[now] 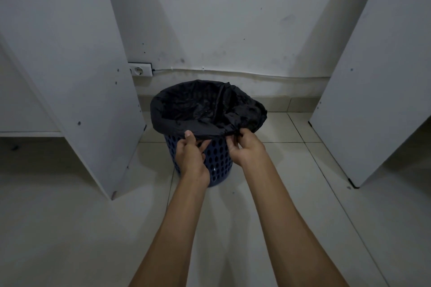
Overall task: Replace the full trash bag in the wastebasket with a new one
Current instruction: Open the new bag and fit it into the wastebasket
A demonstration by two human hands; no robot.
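Observation:
A blue perforated wastebasket stands on the tiled floor near the back wall. A black trash bag lines it, its edge folded down over the rim. My left hand pinches the bag's folded edge at the near rim. My right hand pinches a gathered, bunched bit of the bag at the near right of the rim. What lies inside the bag is too dark to tell.
White cabinet panels stand at the left and right, leaving a gap around the basket. A wall socket with a cable along the wall sits behind. Pale floor tiles spread toward me.

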